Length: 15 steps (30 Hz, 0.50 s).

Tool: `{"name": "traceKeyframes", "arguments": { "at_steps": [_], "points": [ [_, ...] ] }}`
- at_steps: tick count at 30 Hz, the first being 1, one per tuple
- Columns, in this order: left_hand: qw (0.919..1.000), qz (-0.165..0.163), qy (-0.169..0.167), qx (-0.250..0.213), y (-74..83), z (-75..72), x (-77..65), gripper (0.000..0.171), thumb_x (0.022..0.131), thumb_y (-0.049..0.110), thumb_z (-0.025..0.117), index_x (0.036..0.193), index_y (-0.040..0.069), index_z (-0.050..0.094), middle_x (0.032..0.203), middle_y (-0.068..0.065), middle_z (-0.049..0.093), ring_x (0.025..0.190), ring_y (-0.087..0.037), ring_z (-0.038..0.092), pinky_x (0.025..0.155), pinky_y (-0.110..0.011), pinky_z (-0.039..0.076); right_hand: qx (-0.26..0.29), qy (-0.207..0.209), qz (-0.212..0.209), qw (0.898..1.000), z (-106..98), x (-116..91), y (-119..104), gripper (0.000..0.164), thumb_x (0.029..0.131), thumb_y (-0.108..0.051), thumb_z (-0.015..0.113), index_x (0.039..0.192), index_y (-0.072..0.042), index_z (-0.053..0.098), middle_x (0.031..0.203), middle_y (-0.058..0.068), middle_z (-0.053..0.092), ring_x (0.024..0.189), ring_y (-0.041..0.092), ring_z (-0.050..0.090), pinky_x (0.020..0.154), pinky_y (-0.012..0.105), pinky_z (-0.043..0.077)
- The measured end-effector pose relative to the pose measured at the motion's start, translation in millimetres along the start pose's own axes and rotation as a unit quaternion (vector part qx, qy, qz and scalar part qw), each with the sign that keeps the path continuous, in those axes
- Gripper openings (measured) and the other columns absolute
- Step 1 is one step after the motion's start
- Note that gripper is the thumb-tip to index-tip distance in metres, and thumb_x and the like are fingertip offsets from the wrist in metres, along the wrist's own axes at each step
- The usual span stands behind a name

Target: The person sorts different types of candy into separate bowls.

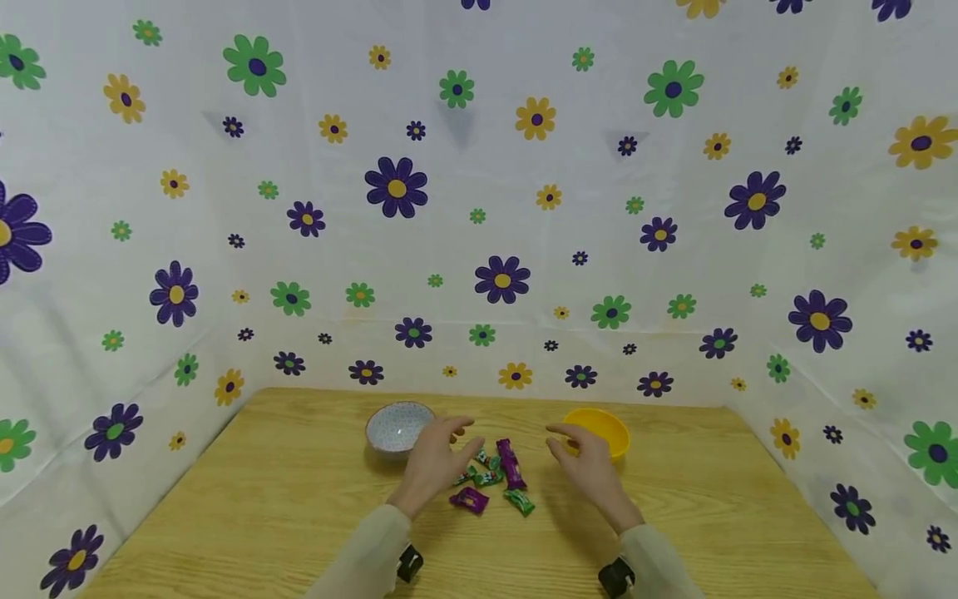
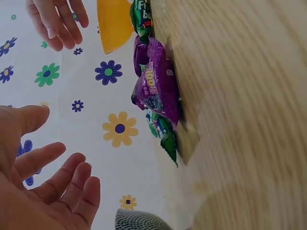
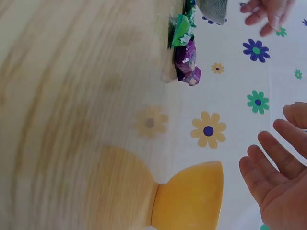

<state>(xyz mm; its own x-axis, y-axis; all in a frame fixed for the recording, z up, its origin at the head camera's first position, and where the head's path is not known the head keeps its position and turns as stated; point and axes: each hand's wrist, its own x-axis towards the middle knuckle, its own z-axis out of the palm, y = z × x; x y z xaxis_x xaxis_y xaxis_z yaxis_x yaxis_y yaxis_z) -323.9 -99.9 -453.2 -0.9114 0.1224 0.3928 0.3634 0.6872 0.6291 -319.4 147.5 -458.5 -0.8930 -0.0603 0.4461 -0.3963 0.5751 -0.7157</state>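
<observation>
My left hand (image 1: 436, 460) hovers over the table beside a grey patterned bowl (image 1: 400, 427), its fingers loosely spread and nothing in them. My right hand (image 1: 587, 466) is held in front of a yellow bowl (image 1: 601, 428), fingers relaxed and holding nothing. Between the hands lie several wrapped candies: a long purple candy (image 1: 511, 464), a short purple candy (image 1: 469, 499), a green candy (image 1: 519, 501) and more green-wrapped ones (image 1: 489, 477) partly behind the left hand. The left wrist view shows a purple wrapper (image 2: 160, 84) close up, apart from the fingers.
The wooden table (image 1: 299, 499) ends at a white flower-print curtain (image 1: 464, 349), which encloses the back and both sides. Each wrist wears a dark strapped device, such as the left one (image 1: 409, 563).
</observation>
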Motion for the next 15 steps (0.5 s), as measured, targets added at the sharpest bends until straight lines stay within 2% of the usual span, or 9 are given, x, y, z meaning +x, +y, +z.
{"name": "traceKeyframes", "arguments": {
  "at_steps": [5,11,15],
  "points": [
    [0.9995,-0.022,-0.014,-0.019,-3.2,3.9,4.1,0.041,0.09,0.035,0.07,0.123,0.011,0.067,0.103,-0.012,0.068,0.088,-0.022,0.06,0.07,-0.033,0.05,0.037,0.042,0.025,0.998,-8,3,4,0.026,0.094,-0.009,0.065,0.118,-0.001,0.069,0.119,0.016,0.068,0.113,0.032,0.062,0.095,0.045,0.053],
    [0.9954,-0.045,-0.04,-0.075,-0.7,9.5,12.0,0.042,0.089,0.033,0.072,0.123,0.009,0.067,0.098,-0.008,0.067,0.082,-0.016,0.056,0.063,-0.028,0.047,0.033,0.088,0.07,0.993,-22,9,9,0.03,0.095,-0.008,0.062,0.123,0.0,0.065,0.126,0.02,0.064,0.117,0.034,0.059,0.1,0.047,0.05],
    [0.9927,-0.063,-0.056,-0.087,0.4,14.8,19.4,0.042,0.089,0.032,0.072,0.124,0.009,0.066,0.096,-0.007,0.066,0.079,-0.016,0.056,0.061,-0.027,0.047,0.03,0.108,0.102,0.988,-32,12,15,0.031,0.096,-0.008,0.06,0.126,0.0,0.063,0.131,0.022,0.06,0.123,0.037,0.054,0.107,0.049,0.043]
  ]
}}
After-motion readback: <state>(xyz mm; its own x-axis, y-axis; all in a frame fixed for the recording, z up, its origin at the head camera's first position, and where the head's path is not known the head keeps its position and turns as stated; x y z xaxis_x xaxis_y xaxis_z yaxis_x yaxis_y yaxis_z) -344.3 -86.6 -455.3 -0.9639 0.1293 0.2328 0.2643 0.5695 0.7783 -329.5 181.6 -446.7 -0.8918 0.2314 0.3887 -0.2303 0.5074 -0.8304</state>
